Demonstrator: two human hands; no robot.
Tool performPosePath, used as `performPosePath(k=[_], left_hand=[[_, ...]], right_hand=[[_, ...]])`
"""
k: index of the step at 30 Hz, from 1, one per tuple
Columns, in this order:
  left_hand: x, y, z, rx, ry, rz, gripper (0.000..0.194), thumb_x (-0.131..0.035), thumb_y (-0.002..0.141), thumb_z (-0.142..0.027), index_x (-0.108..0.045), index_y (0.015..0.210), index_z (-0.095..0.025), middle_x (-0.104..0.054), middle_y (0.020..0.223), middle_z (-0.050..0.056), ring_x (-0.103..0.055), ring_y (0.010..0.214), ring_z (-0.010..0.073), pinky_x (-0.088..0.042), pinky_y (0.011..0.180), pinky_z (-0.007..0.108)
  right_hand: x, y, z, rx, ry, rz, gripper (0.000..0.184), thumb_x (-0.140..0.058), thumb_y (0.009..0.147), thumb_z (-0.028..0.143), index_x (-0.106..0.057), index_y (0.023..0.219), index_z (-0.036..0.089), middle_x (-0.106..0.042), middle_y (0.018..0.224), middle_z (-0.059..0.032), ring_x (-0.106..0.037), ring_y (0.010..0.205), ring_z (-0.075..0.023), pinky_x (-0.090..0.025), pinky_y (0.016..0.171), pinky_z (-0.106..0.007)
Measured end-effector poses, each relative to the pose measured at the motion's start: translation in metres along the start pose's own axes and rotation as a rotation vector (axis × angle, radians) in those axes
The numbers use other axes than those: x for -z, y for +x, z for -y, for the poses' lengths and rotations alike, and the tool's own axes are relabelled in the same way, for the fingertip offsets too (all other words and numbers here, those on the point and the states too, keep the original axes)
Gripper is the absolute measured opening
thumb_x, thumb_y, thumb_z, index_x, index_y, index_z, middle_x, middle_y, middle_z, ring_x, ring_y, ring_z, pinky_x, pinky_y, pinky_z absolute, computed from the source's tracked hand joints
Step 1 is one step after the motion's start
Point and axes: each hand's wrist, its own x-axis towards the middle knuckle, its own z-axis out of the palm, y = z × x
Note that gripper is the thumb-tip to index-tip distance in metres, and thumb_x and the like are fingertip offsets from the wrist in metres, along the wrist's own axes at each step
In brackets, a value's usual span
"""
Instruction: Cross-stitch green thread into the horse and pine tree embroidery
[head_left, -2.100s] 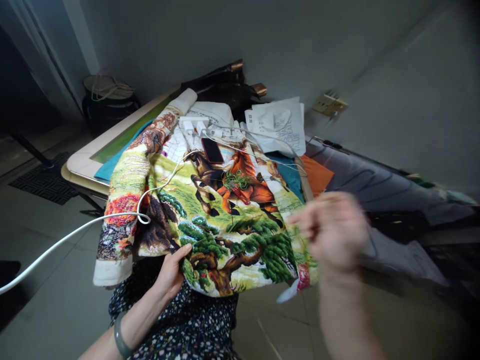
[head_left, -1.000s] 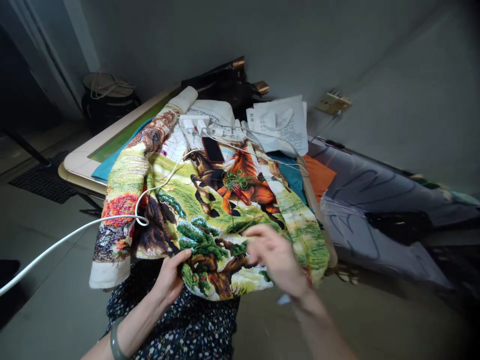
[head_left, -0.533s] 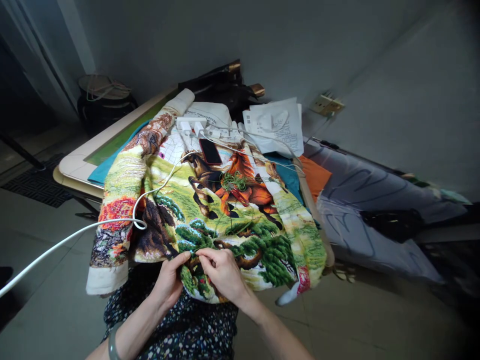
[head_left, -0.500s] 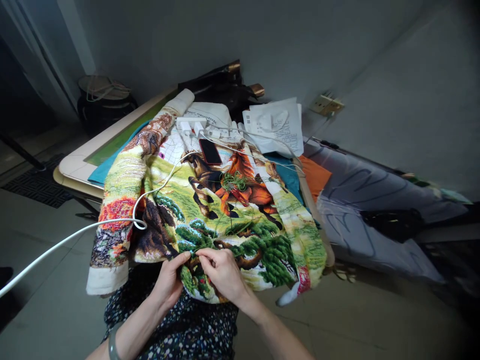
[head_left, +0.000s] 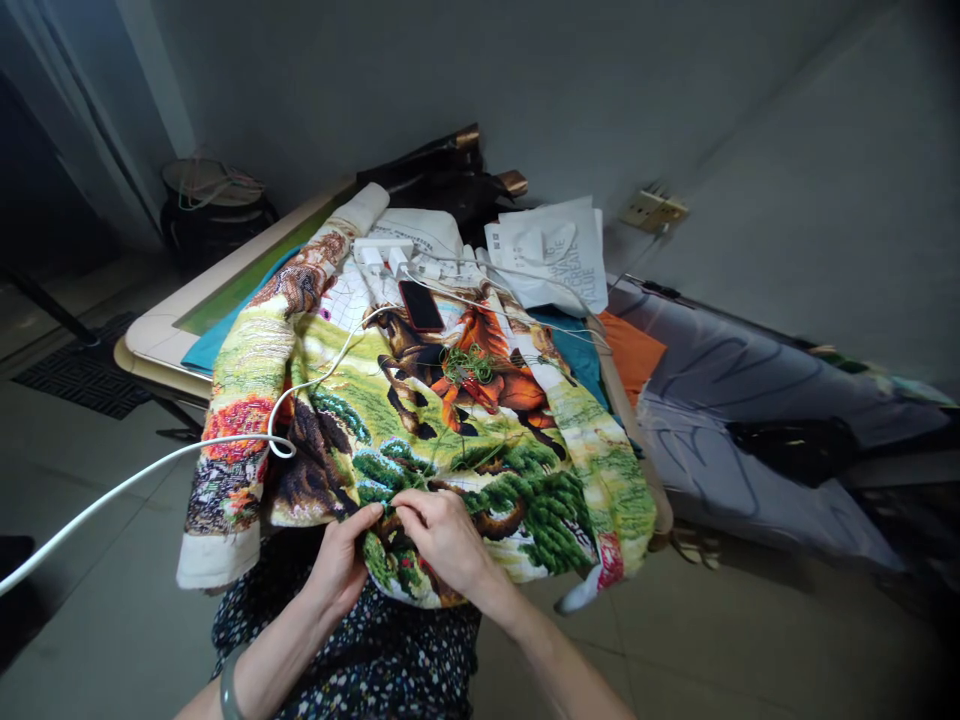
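A large cross-stitch cloth (head_left: 465,450) with horses and green trees drapes over the table and hangs towards my lap. My left hand (head_left: 341,560) grips its near edge, thumb on top and fingers hidden underneath. Close beside it, my right hand (head_left: 442,540) is closed in a pinch at the cloth's surface; what lies between its fingertips is too small to make out. Green thread (head_left: 476,363) sits in a tangle on the cloth, farther away. The cloth's left side is rolled into a thick roll (head_left: 244,400).
A phone (head_left: 421,305) and a white power strip (head_left: 382,245) with plugs rest on the cloth. A white cable (head_left: 150,482) crosses from the left. White bags (head_left: 551,255) lie at the back of the table (head_left: 161,318). Slippers (head_left: 696,548) are on the floor.
My right hand has come in from the right, over the cloth, to pinch beside my left hand. The left hand has kept its grip on the edge.
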Motion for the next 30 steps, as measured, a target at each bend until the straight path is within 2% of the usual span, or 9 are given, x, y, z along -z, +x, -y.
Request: performPosePath(k=[6, 10, 15, 22, 30], left_hand=[[-0.003, 0.0, 0.0, -0.035, 0.033, -0.023, 0.025, -0.09, 0.055, -0.019, -0.078, 0.075, -0.011, -0.079, 0.076, 0.008, -0.073, 0.078, 0.0238, -0.057, 0.081, 0.035], [-0.005, 0.0, -0.001, -0.025, 0.034, -0.027, 0.025, -0.089, 0.054, -0.018, -0.077, 0.074, -0.011, -0.079, 0.077, 0.009, -0.074, 0.082, 0.0261, -0.057, 0.083, 0.037], [-0.005, 0.0, -0.001, -0.019, 0.034, -0.031, 0.025, -0.089, 0.053, -0.018, -0.077, 0.074, -0.011, -0.079, 0.075, 0.008, -0.073, 0.079, 0.025, -0.058, 0.081, 0.037], [-0.002, 0.003, -0.002, 0.019, 0.038, -0.025, 0.023, -0.089, 0.052, -0.018, -0.077, 0.07, -0.011, -0.077, 0.071, 0.006, -0.068, 0.065, 0.0189, -0.057, 0.07, 0.032], [-0.003, 0.002, -0.001, 0.027, 0.02, 0.0, 0.024, -0.089, 0.054, -0.018, -0.078, 0.073, -0.01, -0.077, 0.072, 0.006, -0.07, 0.068, 0.0201, -0.058, 0.075, 0.034]], right_hand=[[0.0, 0.002, -0.012, 0.073, 0.083, -0.059, 0.021, -0.063, 0.091, 0.006, -0.079, 0.092, 0.019, -0.066, 0.084, -0.0033, -0.064, 0.076, -0.0148, -0.049, 0.07, -0.023], [-0.003, 0.003, -0.016, 0.079, 0.143, -0.057, 0.024, -0.061, 0.091, 0.003, -0.079, 0.092, 0.019, -0.064, 0.083, -0.0027, -0.063, 0.076, -0.0146, -0.049, 0.07, -0.024], [-0.001, 0.005, -0.017, 0.062, 0.172, -0.04, 0.026, -0.06, 0.091, 0.004, -0.079, 0.091, 0.021, -0.064, 0.083, -0.0022, -0.063, 0.076, -0.0141, -0.048, 0.07, -0.023], [0.001, 0.008, -0.018, 0.057, 0.263, -0.027, 0.023, -0.063, 0.089, 0.005, -0.08, 0.087, 0.02, -0.064, 0.08, -0.0014, -0.062, 0.074, -0.0139, -0.046, 0.069, -0.024], [-0.006, 0.008, -0.014, 0.045, 0.19, -0.073, 0.019, -0.065, 0.091, 0.01, -0.076, 0.08, 0.02, -0.067, 0.076, -0.0004, -0.063, 0.071, -0.0137, -0.046, 0.068, -0.023]])
